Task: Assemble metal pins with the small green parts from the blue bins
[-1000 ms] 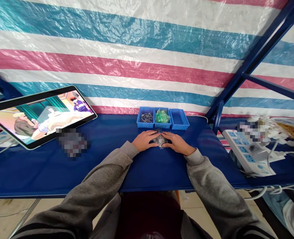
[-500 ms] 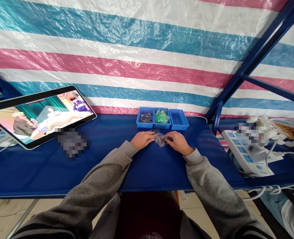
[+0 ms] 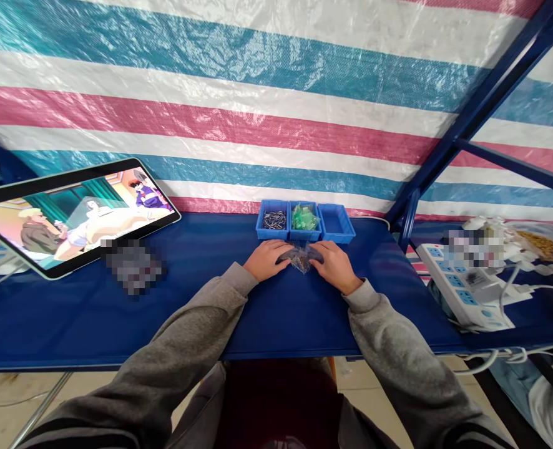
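Edged slightly toward the blue trays (image 3: 273,235), our left hand (image 3: 266,260) and right hand (image 3: 335,265) flank a crinkled clear bag (image 3: 301,261) on the bench (image 3: 286,318), about equally near, though whether either is clamped on it we cannot tell.

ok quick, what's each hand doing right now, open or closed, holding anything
Left hand: part-curled at the clear plastic bag, left side; grip cannot be told.
Right hand: part-curled at the bag's right side; grip cannot be told.
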`<state>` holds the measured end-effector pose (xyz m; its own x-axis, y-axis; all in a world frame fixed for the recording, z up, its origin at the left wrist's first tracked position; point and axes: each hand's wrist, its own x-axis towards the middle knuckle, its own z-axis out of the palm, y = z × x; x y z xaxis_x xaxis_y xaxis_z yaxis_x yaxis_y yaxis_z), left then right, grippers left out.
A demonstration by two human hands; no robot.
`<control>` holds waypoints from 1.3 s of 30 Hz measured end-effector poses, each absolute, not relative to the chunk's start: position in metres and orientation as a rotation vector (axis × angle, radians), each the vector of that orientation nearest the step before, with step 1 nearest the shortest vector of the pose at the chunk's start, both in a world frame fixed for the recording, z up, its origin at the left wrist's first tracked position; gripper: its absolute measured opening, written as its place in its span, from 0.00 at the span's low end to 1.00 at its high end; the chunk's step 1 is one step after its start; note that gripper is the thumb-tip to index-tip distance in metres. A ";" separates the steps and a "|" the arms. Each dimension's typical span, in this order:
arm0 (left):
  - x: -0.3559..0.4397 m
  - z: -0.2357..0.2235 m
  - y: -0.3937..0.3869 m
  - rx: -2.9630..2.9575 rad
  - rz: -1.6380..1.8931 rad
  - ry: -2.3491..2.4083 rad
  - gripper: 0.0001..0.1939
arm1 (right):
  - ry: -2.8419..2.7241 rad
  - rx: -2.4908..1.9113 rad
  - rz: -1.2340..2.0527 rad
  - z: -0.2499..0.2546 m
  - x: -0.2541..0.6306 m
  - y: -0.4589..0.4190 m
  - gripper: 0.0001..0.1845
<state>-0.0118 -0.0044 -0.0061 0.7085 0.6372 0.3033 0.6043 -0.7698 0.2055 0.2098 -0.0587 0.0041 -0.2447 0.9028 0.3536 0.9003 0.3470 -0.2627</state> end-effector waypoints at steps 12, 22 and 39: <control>-0.012 -0.005 -0.004 2.810 0.624 1.021 0.17 | -2.050 -1.537 -0.001 0.000 0.218 -0.053 0.13; -0.013 -0.003 -0.006 2.770 0.730 1.060 0.15 | -1.960 -1.435 0.092 0.034 0.217 -0.034 0.16; -0.017 -0.006 -0.003 2.675 0.909 1.551 0.26 | -2.280 -1.763 0.501 0.055 0.202 0.065 0.41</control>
